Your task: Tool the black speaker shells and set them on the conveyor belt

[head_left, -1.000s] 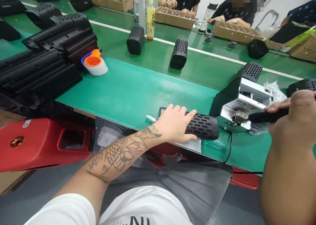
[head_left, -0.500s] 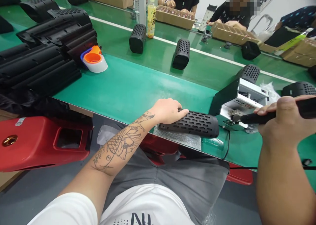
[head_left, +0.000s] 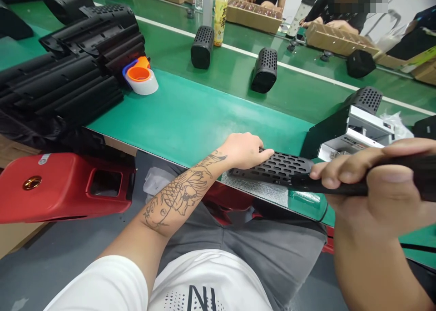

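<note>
A black perforated shell (head_left: 274,167) lies lengthwise at the near edge of the green table (head_left: 190,115). My left hand (head_left: 245,150) grips its left end, fingers curled over the top. My right hand (head_left: 371,183) is shut on a black rod-shaped power tool (head_left: 327,183), held level, with its tip over the shell's right end. Behind them stands a small black-and-silver machine (head_left: 347,131).
Stacked black perforated shells (head_left: 68,74) fill the left side beside an orange-and-white tape dispenser (head_left: 139,77). Two black shells (head_left: 202,47) (head_left: 265,70) stand farther back near a drink bottle (head_left: 220,14). Other people work at cardboard trays (head_left: 254,16) across the table. A red stool (head_left: 61,186) sits below left.
My left hand slid from flat on top of the shell to gripping its left end. My right hand brought the tool from the machine leftward to the shell's right end.
</note>
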Tool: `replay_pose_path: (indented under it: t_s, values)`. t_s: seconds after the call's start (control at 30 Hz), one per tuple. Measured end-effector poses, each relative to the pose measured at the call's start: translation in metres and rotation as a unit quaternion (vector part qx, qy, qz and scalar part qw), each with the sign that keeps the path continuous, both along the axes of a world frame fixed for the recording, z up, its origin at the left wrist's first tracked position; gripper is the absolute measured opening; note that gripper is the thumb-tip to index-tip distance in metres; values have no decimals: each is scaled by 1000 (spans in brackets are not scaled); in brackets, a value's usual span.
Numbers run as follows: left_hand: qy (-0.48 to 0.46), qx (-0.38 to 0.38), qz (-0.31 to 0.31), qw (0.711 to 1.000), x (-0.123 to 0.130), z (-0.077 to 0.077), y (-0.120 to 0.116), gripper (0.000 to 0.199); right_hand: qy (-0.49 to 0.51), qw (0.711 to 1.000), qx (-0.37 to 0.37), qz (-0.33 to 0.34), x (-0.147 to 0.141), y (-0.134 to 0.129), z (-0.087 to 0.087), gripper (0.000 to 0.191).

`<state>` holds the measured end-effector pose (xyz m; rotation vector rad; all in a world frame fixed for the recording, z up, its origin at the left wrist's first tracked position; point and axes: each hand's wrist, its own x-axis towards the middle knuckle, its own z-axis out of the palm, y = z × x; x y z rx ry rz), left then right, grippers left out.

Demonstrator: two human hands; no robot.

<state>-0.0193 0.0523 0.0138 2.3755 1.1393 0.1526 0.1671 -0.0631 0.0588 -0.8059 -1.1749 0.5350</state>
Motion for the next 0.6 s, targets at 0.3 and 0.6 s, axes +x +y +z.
replay_pose_path:
  t_s: [0.3, 0.6]
  values:
    - [-14, -5, 4, 1000, 2, -1, 2, 61, -81, 993, -20, 80, -11, 18, 0, 29]
    - [-21, -20, -1, 1000, 1, 1, 4, 58, -91, 983, -43, 151, -8, 17, -2, 27]
